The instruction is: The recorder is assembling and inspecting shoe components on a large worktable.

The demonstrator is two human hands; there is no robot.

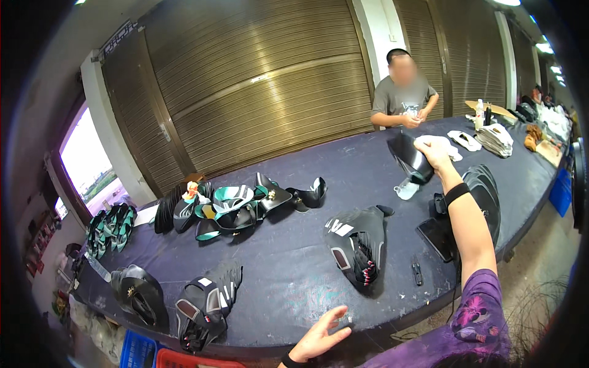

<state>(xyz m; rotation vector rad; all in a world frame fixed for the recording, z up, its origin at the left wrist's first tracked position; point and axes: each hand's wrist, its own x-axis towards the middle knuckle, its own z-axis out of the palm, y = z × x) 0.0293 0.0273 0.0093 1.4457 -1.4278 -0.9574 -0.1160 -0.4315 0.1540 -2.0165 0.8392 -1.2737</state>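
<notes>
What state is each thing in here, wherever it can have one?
Black piece: curved, held in the right hand; table contact unclear
Left hand: open, fingers spread, holding nothing
Middle dark uppers: stacked together
Roller shutter: down
Clear bottle: upright
Ceiling lights: lit

Over my remote feed, I see a smooth, faintly glossy dark covering on the worktop [288, 279] and ribbed, shiny metal shutters [264, 80] behind. The curved black piece [410, 158] looks sleek and glossy, perhaps leather or plastic; I can't tell from here. The blue crate [136, 351] appears plastic, the purple sleeve [481, 306] soft cloth.
</notes>
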